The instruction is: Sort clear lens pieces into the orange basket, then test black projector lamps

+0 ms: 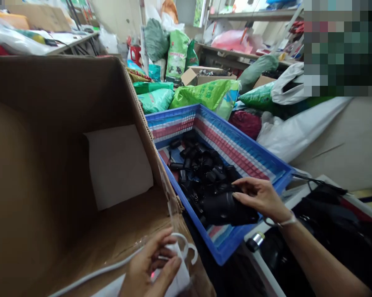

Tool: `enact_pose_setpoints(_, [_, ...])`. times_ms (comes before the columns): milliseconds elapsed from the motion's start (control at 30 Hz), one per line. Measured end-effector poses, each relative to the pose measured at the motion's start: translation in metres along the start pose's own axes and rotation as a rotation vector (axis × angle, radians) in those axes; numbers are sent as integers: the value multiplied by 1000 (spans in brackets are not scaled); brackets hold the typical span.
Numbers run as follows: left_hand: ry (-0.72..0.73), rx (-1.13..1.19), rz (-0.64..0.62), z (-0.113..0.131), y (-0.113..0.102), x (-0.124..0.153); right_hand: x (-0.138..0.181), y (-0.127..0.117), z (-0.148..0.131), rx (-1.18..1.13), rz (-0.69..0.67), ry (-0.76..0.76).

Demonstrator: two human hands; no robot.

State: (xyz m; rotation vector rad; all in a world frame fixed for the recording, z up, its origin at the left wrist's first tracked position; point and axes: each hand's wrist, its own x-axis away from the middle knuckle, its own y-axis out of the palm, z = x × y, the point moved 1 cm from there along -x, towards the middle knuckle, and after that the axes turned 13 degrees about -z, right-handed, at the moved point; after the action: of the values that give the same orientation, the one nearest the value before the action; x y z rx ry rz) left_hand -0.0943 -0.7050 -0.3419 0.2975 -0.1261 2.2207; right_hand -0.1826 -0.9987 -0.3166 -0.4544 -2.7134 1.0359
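My right hand [260, 198] is over a blue plastic crate [250, 144], thumb and fingers closed on the upper edge of a dark black pouch-like thing [226, 208]; its exact kind is hard to make out. Beneath and behind it, a heap of small black devices with cords [201, 161] lies on the crate's striped lining. At the bottom, my left hand [155, 264] has loosely curled fingers, thumb and forefinger apart, with nothing visible between them. It is beside a white boxy object [181, 274] and a white cable [95, 274]; a small red glow shows past the fingers.
A large open cardboard box [49, 95] stands left, with a white sheet [120, 165] inside. Bright green sacks [204, 97] and other bags crowd behind the crate. At right, a white-rimmed container [263, 268] holds dark items; a silver-and-black cylinder [255, 241] sits by its rim.
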Motion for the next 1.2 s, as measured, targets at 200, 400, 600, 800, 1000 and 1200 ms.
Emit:
enact_pose_setpoints(200, [291,-104,-353,53,28,7,55,9,-120,101,-221,-399])
enact_pose_setpoints(400, [243,57,-396,47,21,34,57,57,-156,88,-449,-454])
enact_pose_setpoints(600, [133,212,-255,17,10,59,52,73,-116,-493,-217,-316])
enact_pose_setpoints(800, [232,413,-54,11,-11,59,82,121,-88,-810,-562,-191])
enact_pose_setpoints(1000, [252,-65,121,19,-22,70,93,137,-99,-596,-191,-124])
enact_pose_setpoints(1200, [316,-554,337,4,-9,76,91,146,-112,-316,95,-35])
